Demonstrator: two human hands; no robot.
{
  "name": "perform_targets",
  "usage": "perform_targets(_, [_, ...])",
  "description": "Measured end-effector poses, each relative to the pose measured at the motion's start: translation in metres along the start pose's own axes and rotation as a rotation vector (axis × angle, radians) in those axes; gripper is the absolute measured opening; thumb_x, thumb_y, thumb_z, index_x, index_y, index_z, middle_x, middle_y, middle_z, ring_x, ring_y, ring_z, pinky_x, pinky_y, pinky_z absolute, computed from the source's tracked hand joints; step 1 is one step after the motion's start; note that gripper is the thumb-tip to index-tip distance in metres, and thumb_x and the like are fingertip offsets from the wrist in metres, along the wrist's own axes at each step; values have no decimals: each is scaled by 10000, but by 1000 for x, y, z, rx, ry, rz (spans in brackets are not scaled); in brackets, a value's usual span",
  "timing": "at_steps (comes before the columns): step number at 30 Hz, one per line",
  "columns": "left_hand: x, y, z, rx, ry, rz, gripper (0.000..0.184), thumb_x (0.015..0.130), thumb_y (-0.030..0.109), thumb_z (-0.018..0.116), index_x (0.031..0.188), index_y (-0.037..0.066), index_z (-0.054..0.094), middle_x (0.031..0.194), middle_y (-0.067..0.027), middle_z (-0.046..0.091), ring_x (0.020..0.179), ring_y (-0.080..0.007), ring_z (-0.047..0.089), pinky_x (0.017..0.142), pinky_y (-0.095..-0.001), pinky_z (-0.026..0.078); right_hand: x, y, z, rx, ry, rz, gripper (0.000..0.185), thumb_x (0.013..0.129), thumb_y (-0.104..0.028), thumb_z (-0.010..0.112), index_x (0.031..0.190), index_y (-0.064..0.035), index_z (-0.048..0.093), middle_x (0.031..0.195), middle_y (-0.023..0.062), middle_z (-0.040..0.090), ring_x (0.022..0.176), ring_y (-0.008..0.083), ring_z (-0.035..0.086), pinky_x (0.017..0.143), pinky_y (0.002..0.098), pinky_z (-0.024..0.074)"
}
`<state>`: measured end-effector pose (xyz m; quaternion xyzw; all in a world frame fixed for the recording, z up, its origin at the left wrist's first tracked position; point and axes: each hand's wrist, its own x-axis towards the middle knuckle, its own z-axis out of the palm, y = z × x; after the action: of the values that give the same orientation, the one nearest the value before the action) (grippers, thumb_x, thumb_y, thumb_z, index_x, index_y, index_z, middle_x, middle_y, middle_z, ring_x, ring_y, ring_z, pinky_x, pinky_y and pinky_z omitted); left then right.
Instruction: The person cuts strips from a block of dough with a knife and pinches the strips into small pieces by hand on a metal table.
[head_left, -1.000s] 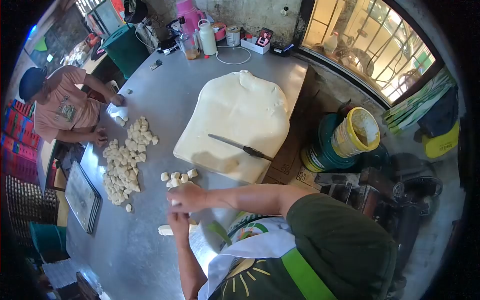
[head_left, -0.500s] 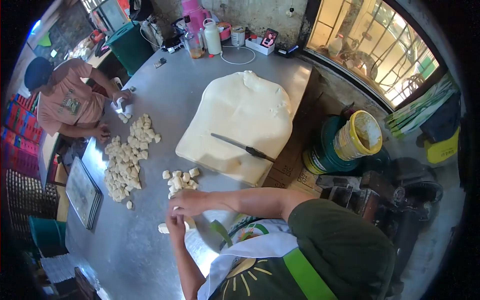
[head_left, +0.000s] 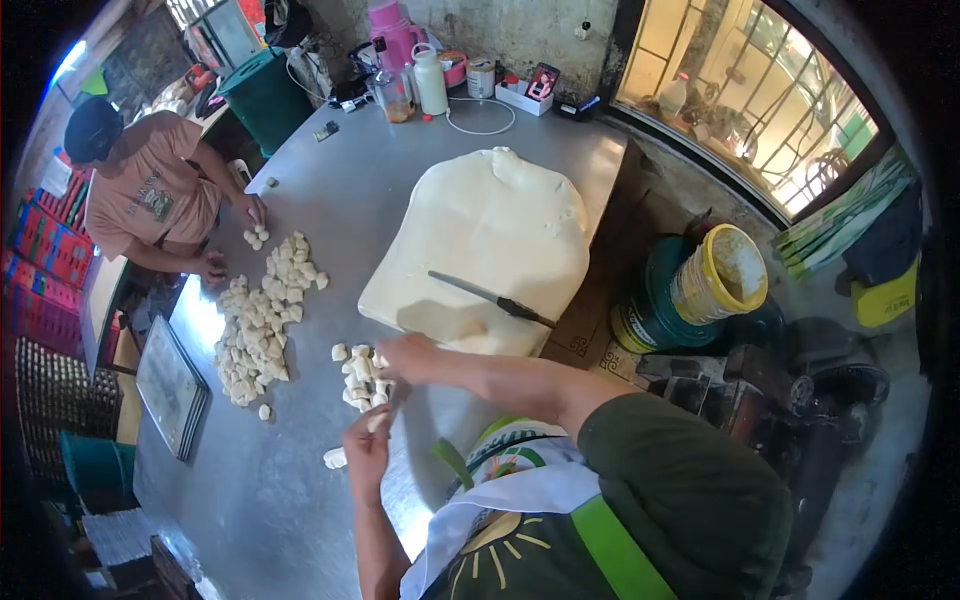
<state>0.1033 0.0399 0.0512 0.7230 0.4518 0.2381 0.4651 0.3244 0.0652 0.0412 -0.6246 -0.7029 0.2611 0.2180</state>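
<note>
My left hand (head_left: 367, 447) is closed around a dough strip (head_left: 379, 419), its end showing beyond the fingers. A short dough log (head_left: 336, 458) lies on the table beside my left wrist. My right hand (head_left: 408, 358) is over the right edge of a small pile of cut dough pieces (head_left: 360, 377); its fingers are smeared by motion, and I cannot see whether they hold a piece. Beyond it, a large slab of dough (head_left: 490, 230) rests on the metal table with a long knife (head_left: 490, 295) lying across it.
A bigger heap of dough pieces (head_left: 255, 335) spreads to the left. Across the table a co-worker (head_left: 155, 195) handles small dough balls. Stacked metal trays (head_left: 168, 388) lie at the left edge. Bottles, a white jug (head_left: 430, 82) and a cable line the back. Buckets (head_left: 718, 268) stand right.
My hands have come apart. The right moved up and away to the small pile's right side; the left rose slightly with the dough strip. The co-worker's hand shifted over the dough balls.
</note>
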Motion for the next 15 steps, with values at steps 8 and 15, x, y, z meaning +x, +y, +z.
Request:
perform_targets(8, [3, -6, 8, -178, 409, 284, 441, 910, 8, 600, 1345, 23, 528, 978, -64, 658, 773, -137, 588, 724, -277, 490, -11, -46, 41, 308, -111, -497, 187, 820, -230, 654, 924, -75, 651, 993, 143, 637, 931, 335, 638, 837, 442, 499])
perform_targets(15, [-2, -69, -11, -253, 62, -46, 437, 869, -36, 599, 1299, 19, 544, 960, -66, 651, 818, -137, 604, 754, -287, 503, 0, -55, 20, 398, 74, -580, 156, 834, -207, 663, 886, -60, 662, 943, 130, 642, 883, 301, 637, 785, 413, 505])
